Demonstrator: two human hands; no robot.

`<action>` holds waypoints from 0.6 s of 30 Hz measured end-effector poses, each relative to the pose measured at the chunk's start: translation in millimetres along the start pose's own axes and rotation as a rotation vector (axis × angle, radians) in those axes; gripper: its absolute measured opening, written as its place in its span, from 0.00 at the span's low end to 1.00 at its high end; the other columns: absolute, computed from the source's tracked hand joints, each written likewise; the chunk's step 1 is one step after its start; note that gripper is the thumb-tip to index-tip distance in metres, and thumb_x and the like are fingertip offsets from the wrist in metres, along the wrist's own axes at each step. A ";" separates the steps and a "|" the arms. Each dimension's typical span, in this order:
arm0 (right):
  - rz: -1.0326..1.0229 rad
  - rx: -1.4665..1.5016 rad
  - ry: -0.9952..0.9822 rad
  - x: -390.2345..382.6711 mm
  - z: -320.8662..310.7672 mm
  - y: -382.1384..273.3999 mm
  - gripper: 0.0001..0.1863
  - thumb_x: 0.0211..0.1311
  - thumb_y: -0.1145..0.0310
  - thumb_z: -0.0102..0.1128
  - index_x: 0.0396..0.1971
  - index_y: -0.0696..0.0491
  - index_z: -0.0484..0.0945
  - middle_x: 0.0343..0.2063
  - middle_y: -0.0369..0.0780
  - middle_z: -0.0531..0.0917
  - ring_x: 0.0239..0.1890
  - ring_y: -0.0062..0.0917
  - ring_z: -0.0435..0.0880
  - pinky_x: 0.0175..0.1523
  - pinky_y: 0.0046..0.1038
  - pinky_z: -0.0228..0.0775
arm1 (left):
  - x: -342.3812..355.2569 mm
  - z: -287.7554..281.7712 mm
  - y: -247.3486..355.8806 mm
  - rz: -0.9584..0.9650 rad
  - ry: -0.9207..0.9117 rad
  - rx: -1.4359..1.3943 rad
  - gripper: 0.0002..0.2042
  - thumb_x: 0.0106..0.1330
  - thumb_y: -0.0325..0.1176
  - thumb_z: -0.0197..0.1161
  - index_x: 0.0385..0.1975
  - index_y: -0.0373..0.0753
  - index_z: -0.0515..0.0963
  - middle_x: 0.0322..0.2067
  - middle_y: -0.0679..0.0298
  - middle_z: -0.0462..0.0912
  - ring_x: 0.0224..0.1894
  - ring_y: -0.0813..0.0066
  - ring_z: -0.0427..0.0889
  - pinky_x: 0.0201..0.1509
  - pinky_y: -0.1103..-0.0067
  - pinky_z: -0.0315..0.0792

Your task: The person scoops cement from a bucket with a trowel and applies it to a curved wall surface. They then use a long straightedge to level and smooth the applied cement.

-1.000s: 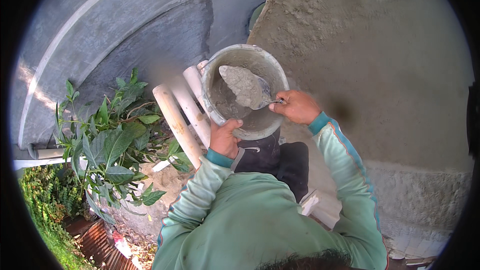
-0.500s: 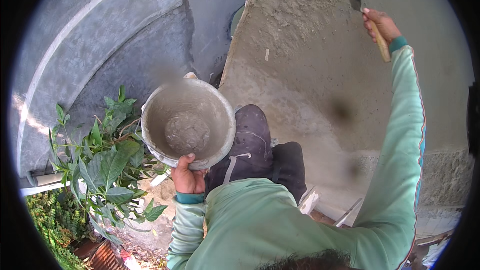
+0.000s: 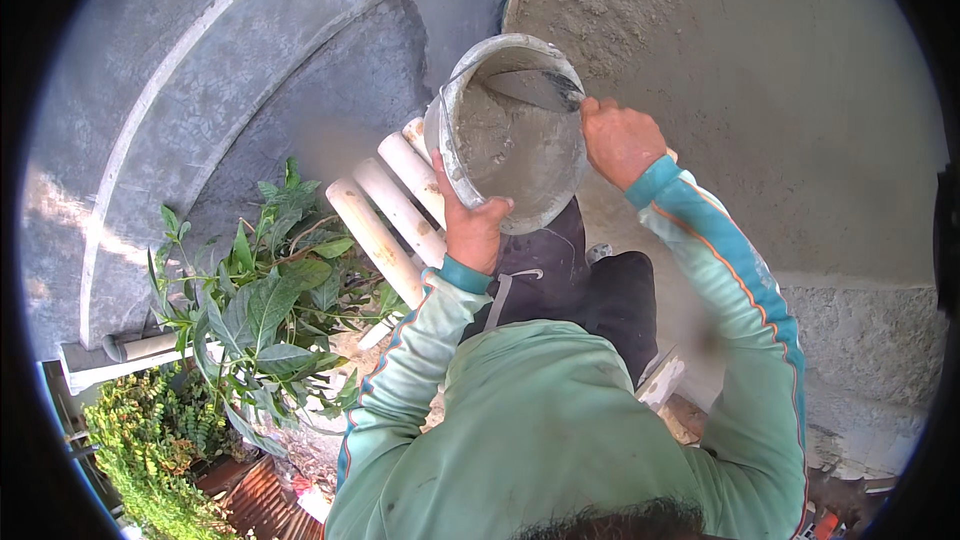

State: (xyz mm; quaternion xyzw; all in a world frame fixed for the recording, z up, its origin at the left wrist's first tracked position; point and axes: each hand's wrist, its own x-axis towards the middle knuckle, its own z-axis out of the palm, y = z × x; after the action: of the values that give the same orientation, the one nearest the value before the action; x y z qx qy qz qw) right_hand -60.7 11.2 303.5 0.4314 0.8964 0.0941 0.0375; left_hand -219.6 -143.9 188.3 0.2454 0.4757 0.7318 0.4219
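A grey, mortar-smeared bucket (image 3: 560, 170) is tipped toward me above my knees, with wet mortar (image 3: 487, 135) clinging inside it. My left hand (image 3: 472, 228) is closed on its near left rim, thumb pointing along the edge. My right hand (image 3: 622, 140) grips a trowel (image 3: 528, 89) at the bucket's right side; the metal blade reaches inside against the far wall. Most of the trowel's handle is hidden in my fist. A thin wire handle (image 3: 441, 100) hangs at the bucket's left side.
A plastered wall (image 3: 780, 130), rough toward the top, fills the right. Pale round poles (image 3: 375, 240) lie left of the bucket, beside a leafy plant (image 3: 265, 295). Smooth grey concrete with a curved edge (image 3: 150, 120) spans the upper left. Rusty corrugated metal (image 3: 270, 500) lies below.
My right hand has brought the trowel down from the wall into the bucket. My left hand has lifted and tilted the bucket up and to the right, exposing the poles.
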 end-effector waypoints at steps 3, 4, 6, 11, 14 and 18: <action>-0.041 -0.082 0.015 -14.7 13.3 -36.5 0.15 0.60 0.69 0.61 0.44 0.60 0.80 0.33 0.48 0.86 0.37 0.42 0.90 0.39 0.41 0.84 | -2.2 -8.8 5.9 0.088 -0.055 0.234 0.52 0.52 0.15 0.61 0.79 0.40 0.41 0.72 0.51 0.58 0.70 0.59 0.64 0.70 0.73 0.64; -0.099 -0.002 -0.052 -19.7 15.6 -38.3 0.14 0.60 0.69 0.61 0.43 0.60 0.81 0.33 0.48 0.86 0.37 0.41 0.90 0.38 0.41 0.84 | -3.1 -12.2 8.4 0.099 -0.075 0.276 0.52 0.52 0.15 0.60 0.79 0.38 0.40 0.73 0.50 0.56 0.72 0.58 0.61 0.73 0.72 0.60; -0.215 0.150 -0.186 -29.0 14.4 -36.4 0.13 0.60 0.70 0.60 0.42 0.59 0.82 0.33 0.47 0.86 0.38 0.41 0.90 0.37 0.41 0.84 | -0.3 -16.0 13.3 0.032 -0.111 0.209 0.52 0.51 0.16 0.61 0.79 0.37 0.40 0.75 0.48 0.52 0.75 0.58 0.56 0.76 0.71 0.53; 0.006 0.170 -0.041 -20.1 18.7 -10.8 0.11 0.60 0.71 0.58 0.38 0.57 0.85 0.35 0.51 0.87 0.40 0.40 0.90 0.41 0.40 0.84 | 1.0 -17.8 13.3 0.185 -0.137 0.521 0.53 0.50 0.17 0.61 0.78 0.35 0.40 0.77 0.45 0.46 0.80 0.55 0.44 0.80 0.70 0.43; -0.042 0.307 -0.290 -19.3 33.5 -5.0 0.12 0.61 0.66 0.59 0.37 0.57 0.86 0.34 0.51 0.87 0.39 0.41 0.90 0.41 0.39 0.82 | 3.3 -6.6 20.3 0.246 -0.199 0.641 0.53 0.49 0.18 0.62 0.78 0.34 0.40 0.78 0.43 0.42 0.81 0.53 0.39 0.81 0.70 0.38; -0.117 0.781 -0.467 -31.6 62.3 -6.3 0.20 0.65 0.56 0.62 0.40 0.60 0.81 0.31 0.51 0.85 0.39 0.48 0.86 0.46 0.45 0.76 | 4.0 5.4 16.7 0.167 -0.202 0.480 0.52 0.51 0.16 0.60 0.79 0.37 0.40 0.75 0.45 0.51 0.76 0.53 0.55 0.76 0.68 0.54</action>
State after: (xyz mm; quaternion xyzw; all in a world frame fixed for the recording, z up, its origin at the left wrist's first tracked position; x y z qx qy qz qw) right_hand -36.5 -8.8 240.8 0.3716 0.8552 -0.3528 0.0786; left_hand -224.0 -141.0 205.6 0.4485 0.5692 0.6022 0.3349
